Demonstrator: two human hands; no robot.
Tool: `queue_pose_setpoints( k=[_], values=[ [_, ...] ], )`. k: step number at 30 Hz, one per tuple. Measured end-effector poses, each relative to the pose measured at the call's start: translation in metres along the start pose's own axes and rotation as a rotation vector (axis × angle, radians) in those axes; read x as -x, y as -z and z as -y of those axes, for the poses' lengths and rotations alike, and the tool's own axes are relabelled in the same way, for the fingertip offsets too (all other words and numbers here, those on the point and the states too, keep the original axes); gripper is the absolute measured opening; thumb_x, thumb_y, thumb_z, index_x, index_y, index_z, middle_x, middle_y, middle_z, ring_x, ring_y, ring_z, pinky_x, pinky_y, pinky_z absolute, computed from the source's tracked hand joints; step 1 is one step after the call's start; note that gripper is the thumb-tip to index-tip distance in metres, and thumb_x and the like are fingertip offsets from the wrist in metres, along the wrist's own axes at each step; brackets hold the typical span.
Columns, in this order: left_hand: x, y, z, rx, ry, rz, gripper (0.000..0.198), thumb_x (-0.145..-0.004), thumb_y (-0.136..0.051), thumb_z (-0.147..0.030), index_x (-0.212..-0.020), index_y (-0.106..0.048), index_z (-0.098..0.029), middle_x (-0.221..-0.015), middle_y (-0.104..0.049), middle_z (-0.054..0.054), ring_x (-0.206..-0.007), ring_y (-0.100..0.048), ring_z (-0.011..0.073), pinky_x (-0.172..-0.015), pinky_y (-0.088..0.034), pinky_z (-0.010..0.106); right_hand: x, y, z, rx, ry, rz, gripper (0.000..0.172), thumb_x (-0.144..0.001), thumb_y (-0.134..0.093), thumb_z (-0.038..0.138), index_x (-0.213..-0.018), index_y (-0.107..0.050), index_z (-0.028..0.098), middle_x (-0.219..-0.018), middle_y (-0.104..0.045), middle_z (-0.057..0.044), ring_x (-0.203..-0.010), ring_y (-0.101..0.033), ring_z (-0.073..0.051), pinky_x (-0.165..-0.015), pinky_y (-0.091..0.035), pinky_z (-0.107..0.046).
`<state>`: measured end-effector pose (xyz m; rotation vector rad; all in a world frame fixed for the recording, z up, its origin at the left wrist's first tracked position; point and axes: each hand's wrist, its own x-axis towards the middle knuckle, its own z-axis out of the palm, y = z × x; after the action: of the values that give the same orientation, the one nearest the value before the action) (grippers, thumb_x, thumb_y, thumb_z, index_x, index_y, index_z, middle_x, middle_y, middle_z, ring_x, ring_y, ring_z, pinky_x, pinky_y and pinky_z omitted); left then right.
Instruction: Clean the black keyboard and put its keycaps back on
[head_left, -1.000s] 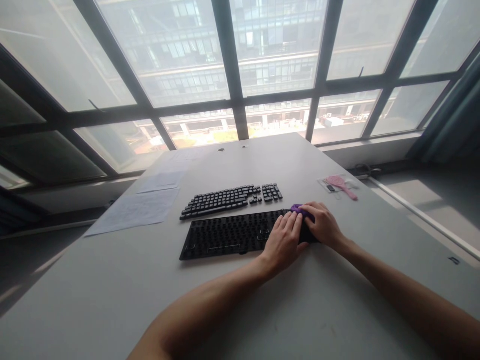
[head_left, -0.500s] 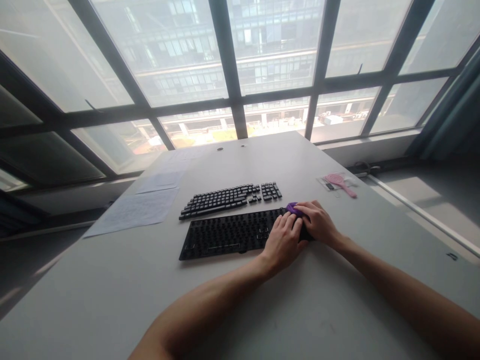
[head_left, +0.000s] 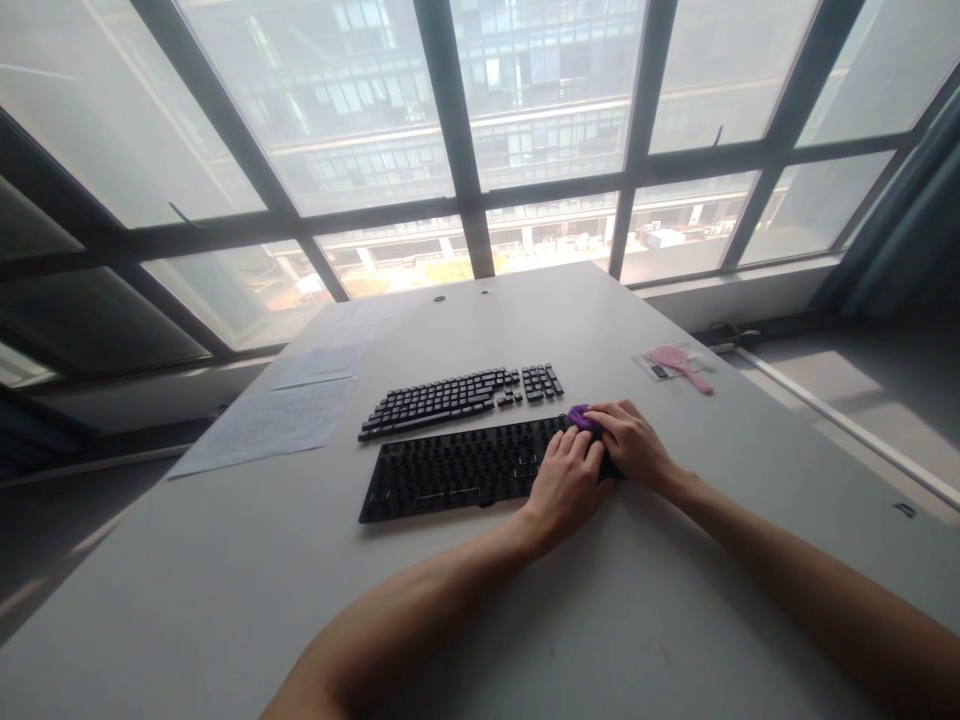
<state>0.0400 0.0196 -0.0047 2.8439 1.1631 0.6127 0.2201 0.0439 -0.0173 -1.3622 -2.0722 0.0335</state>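
Note:
A black keyboard base [head_left: 450, 470] without keycaps lies on the grey table [head_left: 225, 600]. Behind it the removed black keycaps [head_left: 461, 395] sit laid out in rows. My left hand [head_left: 566, 482] rests fingers-down on the right end of the base. My right hand [head_left: 634, 445] is beside it, fingers curled over a small purple lump [head_left: 579, 416] pressed on the base's right end. Most of the purple lump is hidden under the fingers.
A pink brush [head_left: 679, 365] lies on a clear packet at the right of the table. Sheets of paper [head_left: 274, 415] lie at the left. Large windows stand beyond the table's far edge. A teal curtain [head_left: 907, 240] hangs at the right.
Both hands and the purple lump have shifted slightly left along the keyboard base's right end.

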Motion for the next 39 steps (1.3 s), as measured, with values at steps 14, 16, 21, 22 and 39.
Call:
queue_pose_setpoints(
  k=[14, 16, 21, 22, 39],
  values=[
    [-0.001, 0.002, -0.001, 0.012, -0.084, -0.002, 0.028, -0.09, -0.067, -0.036, -0.111, -0.061, -0.018, -0.124, -0.062, 0.012, -0.126, -0.053, 0.0291, -0.115, -0.037, 0.046, -0.002, -0.004, -0.006, -0.028, 0.016, 0.029, 0.043, -0.094, -0.044, 0.012, -0.127, -0.067, 0.024, -0.133, -0.062, -0.005, -0.113, -0.052, -0.025, -0.102, -0.046, -0.039],
    [-0.002, 0.002, -0.001, 0.015, -0.083, -0.003, 0.028, -0.09, -0.067, -0.035, -0.111, -0.062, -0.018, -0.124, -0.062, 0.012, -0.126, -0.052, 0.029, -0.115, -0.037, 0.046, -0.002, -0.005, -0.006, -0.002, 0.003, 0.042, 0.04, -0.095, -0.044, 0.015, -0.125, -0.069, 0.025, -0.132, -0.062, -0.005, -0.112, -0.052, -0.025, -0.102, -0.045, -0.039],
    [-0.001, 0.001, -0.003, 0.012, -0.081, -0.006, 0.028, -0.09, -0.066, -0.033, -0.113, -0.061, -0.018, -0.13, -0.06, 0.012, -0.132, -0.048, 0.0286, -0.116, -0.037, 0.045, -0.002, -0.008, -0.012, 0.117, -0.132, -0.048, 0.042, -0.089, -0.045, 0.006, -0.119, -0.072, 0.021, -0.125, -0.064, -0.01, -0.107, -0.052, -0.027, -0.099, -0.046, -0.041],
    [-0.001, 0.0, -0.003, 0.011, -0.079, -0.005, 0.027, -0.09, -0.066, -0.032, -0.113, -0.061, -0.018, -0.13, -0.06, 0.012, -0.131, -0.048, 0.0285, -0.116, -0.037, 0.045, -0.002, -0.007, -0.012, 0.116, -0.126, -0.045, 0.043, -0.089, -0.045, 0.006, -0.119, -0.072, 0.021, -0.126, -0.064, -0.01, -0.107, -0.052, -0.027, -0.098, -0.046, -0.041],
    [-0.002, 0.0, -0.004, 0.004, -0.08, 0.006, 0.021, -0.092, -0.062, -0.03, -0.108, -0.063, -0.017, -0.121, -0.063, 0.011, -0.126, -0.052, 0.028, -0.113, -0.04, 0.043, -0.007, -0.002, -0.006, 0.072, 0.017, 0.081, 0.037, -0.093, -0.051, 0.016, -0.12, -0.073, 0.029, -0.132, -0.062, -0.004, -0.111, -0.05, -0.026, -0.1, -0.045, -0.038]
  ],
)
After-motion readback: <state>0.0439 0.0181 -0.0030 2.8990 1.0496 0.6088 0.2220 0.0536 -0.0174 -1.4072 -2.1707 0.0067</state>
